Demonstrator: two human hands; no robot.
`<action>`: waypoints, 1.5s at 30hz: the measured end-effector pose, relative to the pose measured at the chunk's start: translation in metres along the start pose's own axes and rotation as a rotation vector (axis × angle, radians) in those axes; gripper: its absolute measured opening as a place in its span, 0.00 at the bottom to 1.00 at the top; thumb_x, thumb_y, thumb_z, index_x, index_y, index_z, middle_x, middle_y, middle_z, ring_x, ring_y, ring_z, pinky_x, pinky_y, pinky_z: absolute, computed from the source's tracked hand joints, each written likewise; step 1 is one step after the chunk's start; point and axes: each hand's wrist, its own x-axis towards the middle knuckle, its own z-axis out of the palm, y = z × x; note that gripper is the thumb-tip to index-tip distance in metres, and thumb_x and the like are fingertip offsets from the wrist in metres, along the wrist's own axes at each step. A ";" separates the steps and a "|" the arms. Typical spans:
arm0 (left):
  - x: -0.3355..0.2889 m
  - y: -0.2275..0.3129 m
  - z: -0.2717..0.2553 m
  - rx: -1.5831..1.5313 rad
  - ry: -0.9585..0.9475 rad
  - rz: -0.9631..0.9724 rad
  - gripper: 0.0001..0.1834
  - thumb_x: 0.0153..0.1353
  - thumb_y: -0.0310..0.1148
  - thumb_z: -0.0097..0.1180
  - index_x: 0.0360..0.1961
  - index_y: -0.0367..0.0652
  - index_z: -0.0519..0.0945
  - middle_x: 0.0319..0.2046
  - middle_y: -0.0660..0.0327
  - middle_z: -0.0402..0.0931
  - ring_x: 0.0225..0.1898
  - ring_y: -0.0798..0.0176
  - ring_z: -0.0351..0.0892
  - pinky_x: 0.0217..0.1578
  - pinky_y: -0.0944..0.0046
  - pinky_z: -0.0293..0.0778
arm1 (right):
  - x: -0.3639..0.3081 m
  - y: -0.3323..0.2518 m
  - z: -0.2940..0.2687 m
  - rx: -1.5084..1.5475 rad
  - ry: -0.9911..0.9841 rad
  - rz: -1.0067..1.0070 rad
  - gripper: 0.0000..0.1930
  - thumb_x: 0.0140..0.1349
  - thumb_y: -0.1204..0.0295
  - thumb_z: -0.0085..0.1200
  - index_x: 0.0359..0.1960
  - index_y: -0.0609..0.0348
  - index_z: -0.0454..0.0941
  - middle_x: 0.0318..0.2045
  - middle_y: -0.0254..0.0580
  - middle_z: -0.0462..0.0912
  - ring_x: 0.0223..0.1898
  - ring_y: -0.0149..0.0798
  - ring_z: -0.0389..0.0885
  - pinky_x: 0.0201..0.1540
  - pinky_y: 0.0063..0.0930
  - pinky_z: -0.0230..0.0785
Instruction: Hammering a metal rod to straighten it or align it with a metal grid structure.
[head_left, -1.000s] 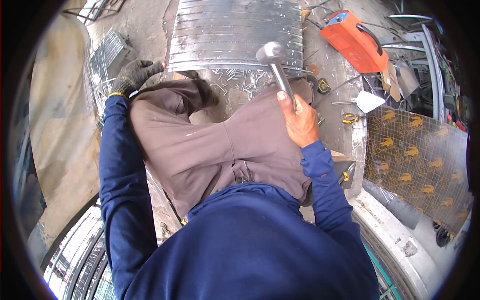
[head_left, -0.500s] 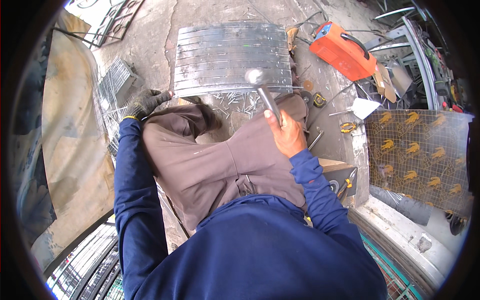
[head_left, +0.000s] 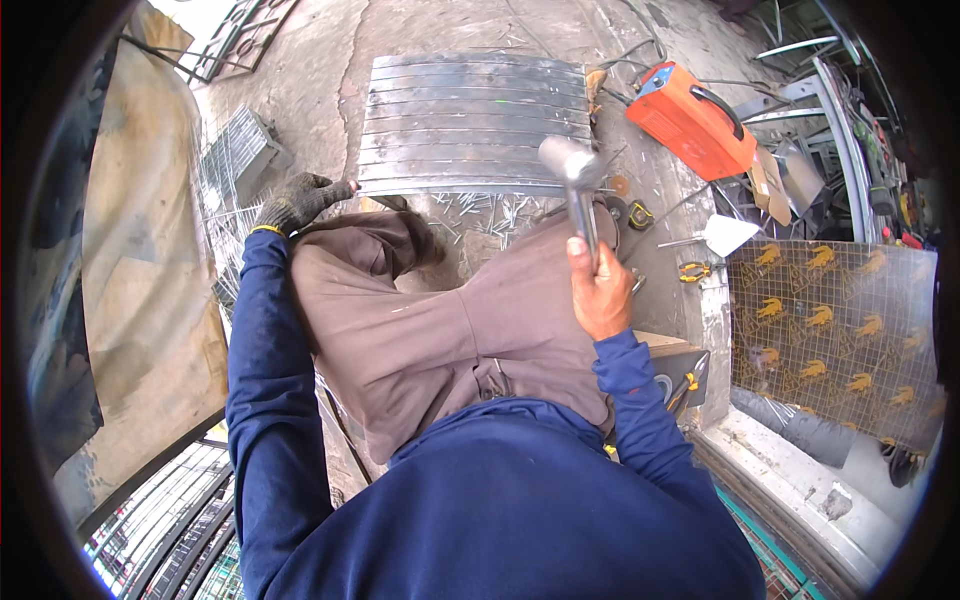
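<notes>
A slatted grey metal panel [head_left: 475, 120] lies in front of me. My left hand [head_left: 300, 203], in a dark knit glove with bare fingertips, is closed at the panel's near left corner. Whether it grips the panel itself or a thin strip along that edge is hard to make out. My right hand [head_left: 602, 290] is bare and wrapped round the handle of a hammer [head_left: 572, 165]. The hammer stands head up over my right thigh, its head apart from the panel's near right corner. Loose pieces of metal [head_left: 490, 215] lie scattered between my knees and the panel.
At the right are an orange welding machine [head_left: 690, 120] with cables, a tape measure [head_left: 640, 215], pliers [head_left: 693, 271] and a patterned board [head_left: 830, 340]. A bundle of metal pieces [head_left: 240, 150] lies left of the panel, beside a stained sheet [head_left: 150, 240].
My right hand has moved right and slightly toward me with the hammer, whose head has turned. The left hand stays at the panel's corner. The whole view has shifted a little.
</notes>
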 end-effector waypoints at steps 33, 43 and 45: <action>0.006 0.134 0.002 -1.827 -0.393 0.518 0.18 0.66 0.33 0.59 0.55 0.36 0.76 0.41 0.61 0.83 0.39 0.63 0.85 0.34 0.70 0.83 | 0.021 0.050 0.027 -0.084 -0.159 0.069 0.32 0.69 0.40 0.46 0.31 0.64 0.70 0.24 0.65 0.77 0.32 0.70 0.76 0.35 0.54 0.67; 0.009 0.142 0.032 -2.263 -0.541 0.380 0.07 0.70 0.27 0.52 0.45 0.35 0.76 0.36 0.58 0.81 0.33 0.63 0.84 0.34 0.68 0.85 | 0.029 0.077 0.031 0.091 -0.149 0.096 0.33 0.69 0.40 0.45 0.34 0.65 0.73 0.25 0.63 0.77 0.31 0.66 0.76 0.37 0.50 0.67; 0.009 0.144 0.032 -2.314 -0.540 0.332 0.07 0.70 0.27 0.52 0.44 0.35 0.76 0.36 0.58 0.81 0.33 0.62 0.84 0.34 0.67 0.85 | 0.027 0.072 0.029 0.078 -0.157 0.105 0.33 0.69 0.40 0.45 0.35 0.65 0.73 0.25 0.64 0.77 0.31 0.66 0.76 0.38 0.50 0.68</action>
